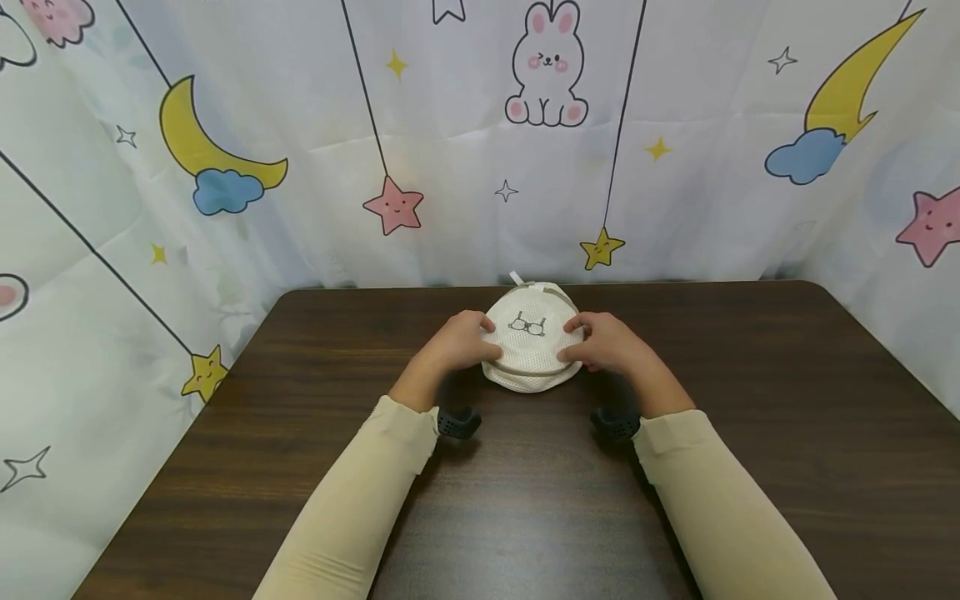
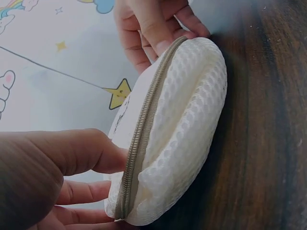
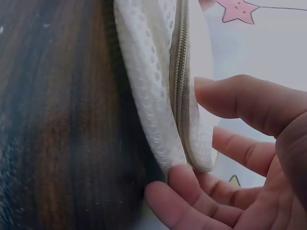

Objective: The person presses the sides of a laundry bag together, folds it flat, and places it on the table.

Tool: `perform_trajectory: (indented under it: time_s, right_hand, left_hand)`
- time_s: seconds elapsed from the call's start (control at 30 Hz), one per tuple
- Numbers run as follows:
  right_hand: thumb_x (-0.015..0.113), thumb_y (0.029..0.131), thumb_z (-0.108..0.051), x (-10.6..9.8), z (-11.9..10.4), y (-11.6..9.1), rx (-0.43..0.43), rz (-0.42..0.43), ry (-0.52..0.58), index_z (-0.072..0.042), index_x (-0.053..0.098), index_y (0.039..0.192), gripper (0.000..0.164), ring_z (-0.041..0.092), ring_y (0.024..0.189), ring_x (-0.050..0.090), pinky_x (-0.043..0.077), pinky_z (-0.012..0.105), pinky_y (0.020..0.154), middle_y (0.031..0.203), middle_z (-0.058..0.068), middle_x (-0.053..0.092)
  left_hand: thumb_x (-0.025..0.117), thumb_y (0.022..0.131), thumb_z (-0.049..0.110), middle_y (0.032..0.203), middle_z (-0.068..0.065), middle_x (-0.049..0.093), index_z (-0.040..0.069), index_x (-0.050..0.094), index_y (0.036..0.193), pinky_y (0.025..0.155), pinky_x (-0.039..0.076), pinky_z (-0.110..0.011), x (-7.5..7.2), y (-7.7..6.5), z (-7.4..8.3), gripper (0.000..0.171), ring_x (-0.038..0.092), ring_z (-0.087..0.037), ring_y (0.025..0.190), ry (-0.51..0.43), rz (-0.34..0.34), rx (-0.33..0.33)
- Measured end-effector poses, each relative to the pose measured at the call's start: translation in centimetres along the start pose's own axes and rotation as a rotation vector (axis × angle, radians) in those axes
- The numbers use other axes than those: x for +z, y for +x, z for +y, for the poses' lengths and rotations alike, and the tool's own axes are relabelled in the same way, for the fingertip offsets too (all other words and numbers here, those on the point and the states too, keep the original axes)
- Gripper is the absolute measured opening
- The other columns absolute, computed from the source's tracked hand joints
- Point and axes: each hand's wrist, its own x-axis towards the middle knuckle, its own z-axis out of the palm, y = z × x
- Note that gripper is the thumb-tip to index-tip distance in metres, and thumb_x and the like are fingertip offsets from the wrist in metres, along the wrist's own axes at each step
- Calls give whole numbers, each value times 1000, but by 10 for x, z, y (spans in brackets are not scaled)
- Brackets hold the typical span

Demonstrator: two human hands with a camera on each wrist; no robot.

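A round white mesh laundry bag (image 1: 534,348) with a small line drawing on its top lies near the table's far edge. My left hand (image 1: 459,340) holds its left side, thumb and fingers on the rim. On the opposite side my right hand (image 1: 613,343) grips the edge. The left wrist view shows a closed-looking beige zipper (image 2: 144,122) along the bag's rim, with soft honeycomb mesh sagging below it. In the right wrist view, the thumb is at the top face and fingertips (image 3: 183,179) reach the mesh side. The zipper pull cannot be made out.
The bag rests on a dark wood-grain table (image 1: 315,467) with rounded far corners. A white curtain (image 1: 465,125) printed with moons, stars and a rabbit hangs behind and beside it. Each wrist wears a black strapped device (image 1: 459,423).
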Motion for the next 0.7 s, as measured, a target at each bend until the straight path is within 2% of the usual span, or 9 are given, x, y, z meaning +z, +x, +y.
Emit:
perform_trajectory:
  time_s: [0.07, 0.13, 0.23, 0.3, 0.4, 0.47, 0.6, 0.67, 0.7]
  right_hand:
    - [75, 86, -28, 2, 0, 0, 5, 14, -47, -3, 58, 132, 54, 28, 78, 63, 55, 36, 70, 112, 20, 51]
    - [74, 87, -29, 3, -1, 0, -1, 31, -87, -2, 60, 130, 53, 37, 100, 61, 53, 44, 84, 131, 25, 44]
    - [74, 86, -29, 5, -2, 0, -29, 55, -130, -1, 63, 126, 49, 46, 133, 38, 40, 55, 104, 153, 24, 27]
    - [74, 86, -28, 5, -3, 0, -63, 70, -159, 1, 65, 122, 47, 47, 143, 23, 31, 58, 111, 159, 21, 23]
    - [74, 85, -27, 5, -4, -1, -98, 78, -169, 2, 65, 118, 45, 45, 146, 21, 31, 57, 111, 162, 17, 22]
    - [75, 85, -28, 4, -5, -2, -111, 81, -149, 4, 61, 121, 49, 41, 143, 29, 35, 55, 108, 159, 18, 29]
    - [75, 86, -29, 2, -4, -1, -142, 97, -114, 4, 53, 127, 56, 36, 126, 45, 40, 52, 102, 144, 22, 44]
    - [72, 88, -28, 0, -3, -1, -163, 107, -106, 3, 49, 134, 60, 37, 119, 47, 40, 53, 100, 138, 24, 46]
    - [70, 90, -27, -1, -3, -1, -167, 114, -100, 3, 51, 133, 56, 37, 119, 48, 41, 53, 101, 140, 24, 44]
  left_hand:
    - [68, 84, 19, 132, -14, 60, -1, 62, 125, 95, 48, -39, 1, 0, 0, 46, 56, -26, 112, -5, -1, 4]
    - [68, 85, 18, 134, -15, 59, -2, 62, 126, 96, 48, -40, 2, 0, 1, 46, 56, -27, 116, -5, -2, 11]
    - [68, 86, 19, 135, -16, 57, -3, 62, 125, 100, 46, -41, 2, 0, 2, 45, 53, -29, 122, 13, 5, 18]
    - [68, 88, 21, 135, -17, 55, -4, 61, 125, 103, 44, -41, 3, 0, 2, 45, 51, -30, 125, 25, 5, 25]
    - [69, 89, 30, 136, -19, 52, -7, 57, 127, 106, 42, -42, 5, 0, 3, 55, 50, -31, 125, 32, -4, 47]
    - [70, 88, 39, 139, -20, 48, -8, 53, 131, 107, 41, -42, 6, -1, 4, 66, 49, -31, 125, 40, -28, 65]
    - [72, 84, 49, 154, -20, 31, -7, 43, 141, 112, 36, -41, 8, -1, 6, 85, 42, -30, 135, 59, -67, 88]
    - [72, 83, 47, 159, -21, 21, -5, 37, 146, 114, 33, -41, 9, -2, 7, 89, 35, -31, 141, 49, -75, 83]
    - [72, 83, 46, 161, -21, 15, -4, 34, 149, 115, 32, -42, 8, -2, 7, 90, 31, -31, 144, 39, -75, 75]
